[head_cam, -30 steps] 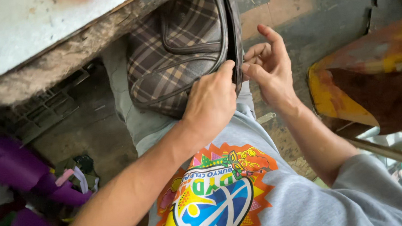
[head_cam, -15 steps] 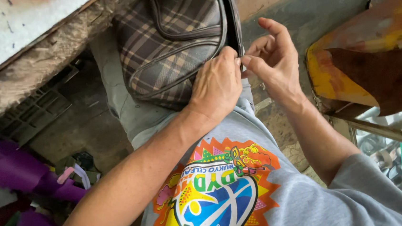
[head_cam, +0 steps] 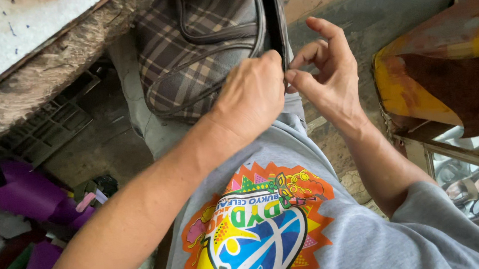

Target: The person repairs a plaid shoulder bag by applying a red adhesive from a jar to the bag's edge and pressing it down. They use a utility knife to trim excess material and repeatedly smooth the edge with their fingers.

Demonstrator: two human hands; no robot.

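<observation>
Purple sheets (head_cam: 25,197) lie at lower left. Plaid bag (head_cam: 198,46) rests on the lap, against the worn bench edge (head_cam: 47,81). Left hand (head_cam: 251,96) — fingers curled shut on the bag's dark edge. Right hand (head_cam: 326,73) — thumb and forefinger pinched at that edge, apparently gripping; other fingers spread.

There is only one view, from a camera worn on the person's head. It looks steeply down along the chest and both forearms, very near to the hands, which sit in the upper middle. The floor fills the background, and a counter (head_cam: 27,48) edge crosses the upper left corner.
</observation>
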